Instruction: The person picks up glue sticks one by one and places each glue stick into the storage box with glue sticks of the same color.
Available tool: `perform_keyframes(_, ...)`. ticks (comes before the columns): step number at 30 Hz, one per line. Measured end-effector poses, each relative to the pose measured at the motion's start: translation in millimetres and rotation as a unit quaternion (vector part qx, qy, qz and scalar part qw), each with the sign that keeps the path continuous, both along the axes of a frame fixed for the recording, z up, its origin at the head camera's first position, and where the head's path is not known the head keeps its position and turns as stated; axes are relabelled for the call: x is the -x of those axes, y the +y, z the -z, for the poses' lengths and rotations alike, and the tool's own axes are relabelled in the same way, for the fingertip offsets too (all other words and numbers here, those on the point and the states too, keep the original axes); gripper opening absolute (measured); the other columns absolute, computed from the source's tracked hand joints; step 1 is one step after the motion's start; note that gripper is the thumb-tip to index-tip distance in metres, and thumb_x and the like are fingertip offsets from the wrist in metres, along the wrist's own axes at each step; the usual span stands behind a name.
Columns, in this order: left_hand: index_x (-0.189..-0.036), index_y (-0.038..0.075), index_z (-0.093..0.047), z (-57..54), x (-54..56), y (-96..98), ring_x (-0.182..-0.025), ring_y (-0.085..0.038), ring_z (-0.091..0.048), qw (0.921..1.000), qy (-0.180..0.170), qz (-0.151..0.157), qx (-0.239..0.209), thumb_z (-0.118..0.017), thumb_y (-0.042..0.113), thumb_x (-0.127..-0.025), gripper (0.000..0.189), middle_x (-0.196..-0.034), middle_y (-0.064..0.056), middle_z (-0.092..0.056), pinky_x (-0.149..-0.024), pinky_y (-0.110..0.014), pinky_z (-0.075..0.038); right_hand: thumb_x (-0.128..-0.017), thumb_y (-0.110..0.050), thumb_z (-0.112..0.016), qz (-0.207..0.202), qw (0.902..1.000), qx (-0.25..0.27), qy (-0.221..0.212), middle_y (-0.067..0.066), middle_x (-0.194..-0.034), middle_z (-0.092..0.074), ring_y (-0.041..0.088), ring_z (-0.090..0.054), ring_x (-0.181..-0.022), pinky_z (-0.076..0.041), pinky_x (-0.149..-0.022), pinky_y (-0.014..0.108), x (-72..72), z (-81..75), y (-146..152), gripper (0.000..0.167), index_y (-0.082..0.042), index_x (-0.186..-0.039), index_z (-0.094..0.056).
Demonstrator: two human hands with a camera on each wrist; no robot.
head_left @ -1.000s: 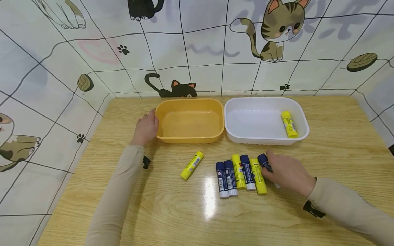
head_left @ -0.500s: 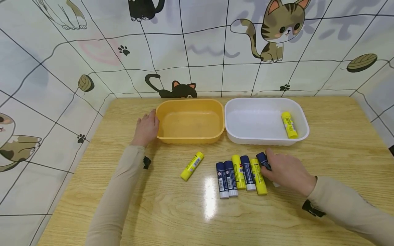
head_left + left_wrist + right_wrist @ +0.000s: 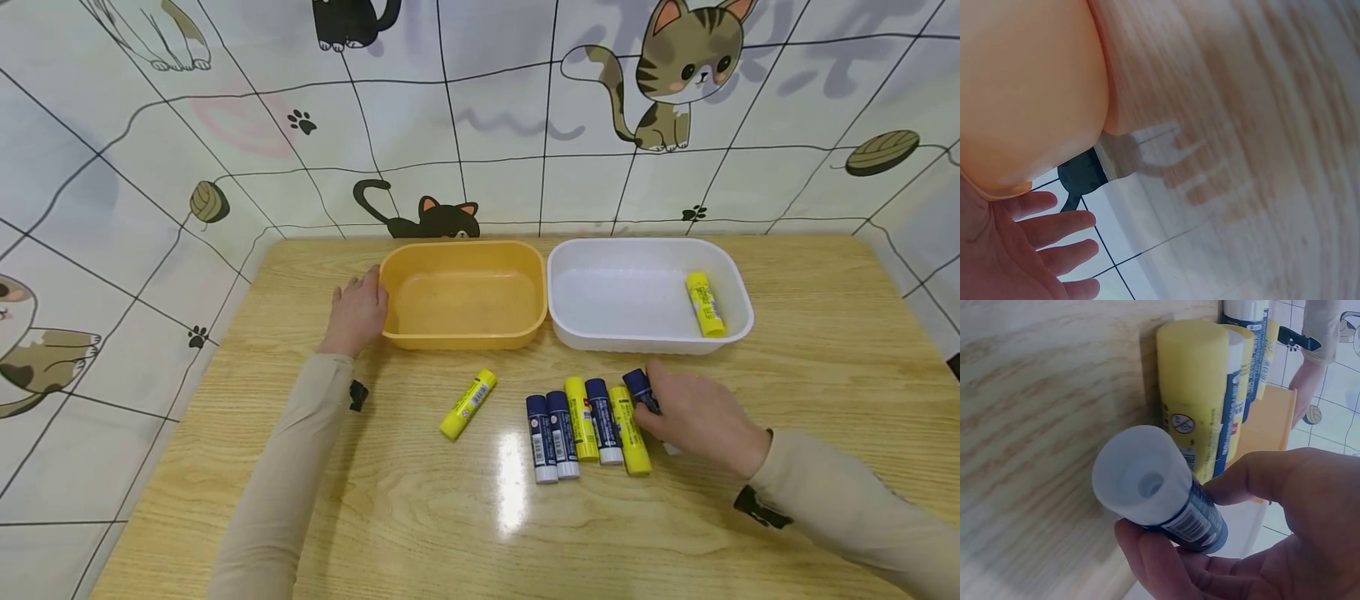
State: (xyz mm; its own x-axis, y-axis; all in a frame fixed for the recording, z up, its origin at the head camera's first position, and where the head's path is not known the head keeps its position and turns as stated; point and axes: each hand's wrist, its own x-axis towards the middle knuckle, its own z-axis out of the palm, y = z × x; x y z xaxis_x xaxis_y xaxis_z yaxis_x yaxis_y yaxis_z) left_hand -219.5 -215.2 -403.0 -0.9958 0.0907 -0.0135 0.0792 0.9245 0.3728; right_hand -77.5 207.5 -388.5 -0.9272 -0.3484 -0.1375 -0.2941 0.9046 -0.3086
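My right hand (image 3: 705,417) pinches a dark blue glue stick (image 3: 642,390) between thumb and fingers. In the right wrist view, its white base (image 3: 1141,475) points at the camera. It is tilted, beside a yellow glue stick (image 3: 630,430) that ends a row of blue and yellow ones. My left hand (image 3: 356,312) touches the left end of an orange tray (image 3: 465,342), its fingers (image 3: 1060,228) loosely extended in the left wrist view. A white tray (image 3: 637,342) adjoins the orange one and holds a yellow glue stick (image 3: 705,305).
A single yellow glue stick (image 3: 468,405) lies at a slant in front of the orange tray, left of the row. Both trays stand toward the back of the wooden table (image 3: 420,517). Behind it rises a wall (image 3: 495,125) printed with cartoon cats.
The blue glue stick in my right hand has shifted very slightly toward the white tray. My left hand and the trays look the same.
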Motion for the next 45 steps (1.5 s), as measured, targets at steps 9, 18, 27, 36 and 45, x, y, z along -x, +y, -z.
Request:
perform_keyframes(9,-0.149,-0.003,-0.027,1.7,2.1,-1.1,-0.137,-0.047,-0.024,1.0,-0.005,-0.002,0.008,-0.023,0.02,-0.105,0.05,-0.147,-0.024,-0.037,-0.11,-0.063,-0.007,-0.087,-0.017,-0.065,0.001,0.9999,0.01,0.004,-0.002,-0.054,-0.04,0.009,-0.04,-0.038,-0.031,-0.036,0.023,3.3,-11.1,-6.6,0.029,0.003,-0.099,-0.048)
perform_keyframes(18,-0.149,-0.003,-0.028,0.2,2.1,-0.4,-0.137,-0.047,-0.025,1.0,-0.004,-0.004,0.002,-0.024,0.02,-0.105,0.049,-0.147,-0.025,-0.038,-0.11,-0.063,-0.008,-0.087,-0.019,-0.066,-0.007,0.9999,0.009,0.011,-0.001,-0.054,-0.04,0.01,-0.039,-0.039,-0.029,-0.038,0.024,6.0,-18.0,-20.8,0.028,0.002,-0.093,-0.049)
perform_keyframes(27,-0.148,-0.003,-0.028,2.9,3.4,-1.2,-0.137,-0.047,-0.025,1.0,0.0,-0.005,0.006,-0.022,0.021,-0.104,0.05,-0.146,-0.025,-0.038,-0.109,-0.064,-0.006,-0.089,-0.023,-0.066,-0.004,0.9998,0.019,-0.006,0.001,-0.059,-0.045,0.011,-0.045,-0.043,-0.035,-0.039,0.025,11.0,-26.4,-36.3,0.031,0.003,-0.099,-0.051)
perform_keyframes(36,-0.148,-0.002,-0.028,-0.2,1.0,0.8,-0.138,-0.046,-0.024,0.9999,-0.009,-0.009,0.01,-0.023,0.02,-0.104,0.05,-0.149,-0.021,-0.036,-0.11,-0.062,-0.006,-0.086,-0.019,-0.066,-0.021,0.9991,0.033,0.016,0.002,-0.061,-0.043,0.012,-0.043,-0.045,-0.036,-0.04,0.025,16.9,-32.4,-45.9,0.025,-0.001,-0.09,-0.049)
perform_keyframes(45,-0.148,-0.002,-0.029,-0.1,0.8,0.7,-0.137,-0.047,-0.025,0.9999,-0.009,-0.011,0.01,-0.024,0.02,-0.104,0.049,-0.148,-0.022,-0.038,-0.11,-0.062,-0.006,-0.086,-0.02,-0.061,-0.025,0.9993,0.028,0.003,0.001,-0.054,-0.044,0.012,-0.043,-0.04,-0.03,-0.037,0.022,22.8,-39.3,-56.2,0.025,0.0,-0.092,-0.047)
